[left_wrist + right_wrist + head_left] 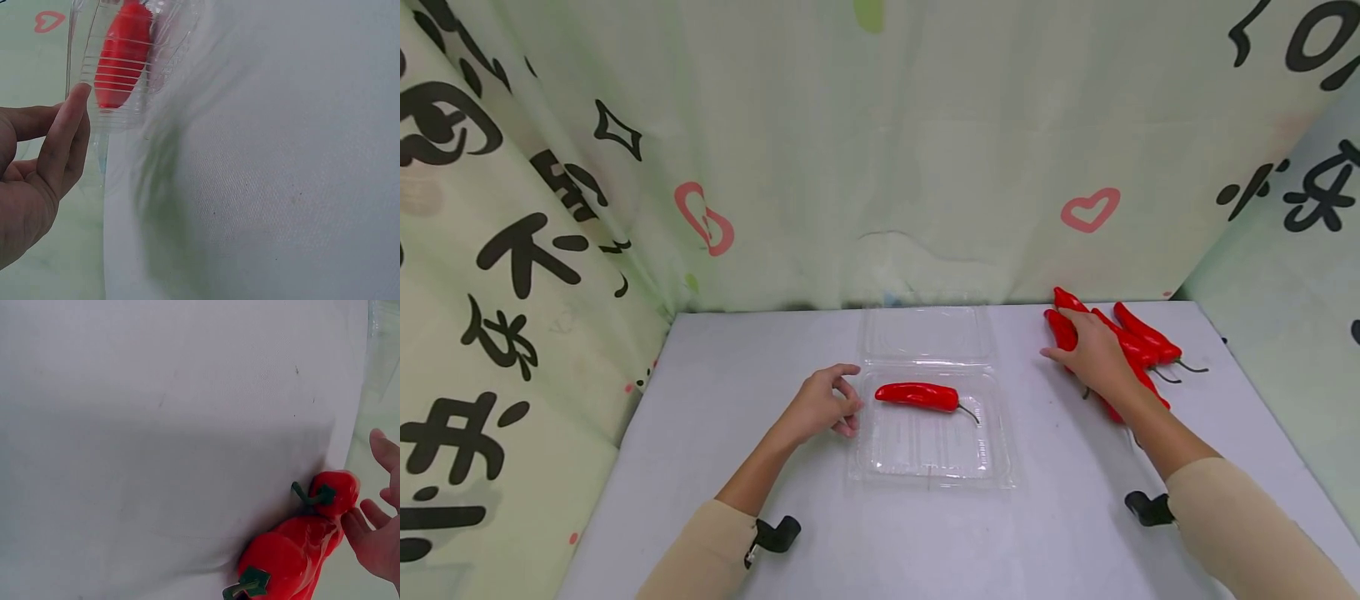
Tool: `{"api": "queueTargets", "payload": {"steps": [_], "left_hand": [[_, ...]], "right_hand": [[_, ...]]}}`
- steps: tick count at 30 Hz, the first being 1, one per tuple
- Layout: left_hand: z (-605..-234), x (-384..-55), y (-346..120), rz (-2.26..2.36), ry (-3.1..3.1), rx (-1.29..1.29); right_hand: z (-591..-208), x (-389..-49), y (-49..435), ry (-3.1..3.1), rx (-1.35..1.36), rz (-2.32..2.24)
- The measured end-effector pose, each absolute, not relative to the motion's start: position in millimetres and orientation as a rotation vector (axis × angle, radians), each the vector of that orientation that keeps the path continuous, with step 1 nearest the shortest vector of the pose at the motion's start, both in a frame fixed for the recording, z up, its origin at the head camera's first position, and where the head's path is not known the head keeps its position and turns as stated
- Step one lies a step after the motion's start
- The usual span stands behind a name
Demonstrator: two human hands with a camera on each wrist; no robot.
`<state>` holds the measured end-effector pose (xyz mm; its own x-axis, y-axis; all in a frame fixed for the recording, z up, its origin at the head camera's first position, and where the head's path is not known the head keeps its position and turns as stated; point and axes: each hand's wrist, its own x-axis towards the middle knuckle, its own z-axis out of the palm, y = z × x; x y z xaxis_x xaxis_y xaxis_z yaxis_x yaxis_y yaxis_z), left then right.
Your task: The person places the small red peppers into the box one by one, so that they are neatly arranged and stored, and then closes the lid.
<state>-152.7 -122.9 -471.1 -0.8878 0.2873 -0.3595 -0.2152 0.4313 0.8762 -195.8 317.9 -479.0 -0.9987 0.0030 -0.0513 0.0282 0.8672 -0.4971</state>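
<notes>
A clear plastic clamshell box (917, 454) lies unfolded on the table, its lid (928, 336) laid back toward the curtain. One red chili pepper (917, 396) with a dark curved stem rests crosswise in its base. At the box's left side is my left hand (823, 404), fingertips right by the wall; in the left wrist view its fingers (70, 119) are bent loosely beside the ribbed plastic. My right hand (1097, 354) reaches over a pile of red chili peppers (1146, 337) at the back right. In the right wrist view its fingertips meet one pepper (337, 490), the thumb standing apart.
A white-covered table (760, 350) carries everything. A pale green curtain (880, 150) with black characters and pink hearts hangs behind and along both sides. Black wrist mounts (777, 533) stick out from both beige sleeves (1247, 517).
</notes>
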Motion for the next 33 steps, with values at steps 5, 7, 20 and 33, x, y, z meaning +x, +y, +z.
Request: {"api": "queueTargets", "payload": {"steps": [5, 7, 20, 33], "left_hand": [[-471.9, -152.7, -123.4, 1.458, 2.231, 0.066], [-472.3, -152.9, -123.7, 1.46, 2.229, 0.066], [-472.0, -152.4, -123.5, 1.476, 2.221, 0.068], [-472.1, -153.5, -123.7, 1.523, 2.185, 0.1]], "right_hand": [[-479.7, -198.0, 320.6, 2.955, 0.076, -0.761], [-479.7, -198.7, 321.2, 2.948, 0.091, -0.745], [-484.1, -202.7, 319.3, 2.936, 0.126, -0.658], [-484.0, -198.2, 310.1, 2.946, 0.101, -0.619]]}}
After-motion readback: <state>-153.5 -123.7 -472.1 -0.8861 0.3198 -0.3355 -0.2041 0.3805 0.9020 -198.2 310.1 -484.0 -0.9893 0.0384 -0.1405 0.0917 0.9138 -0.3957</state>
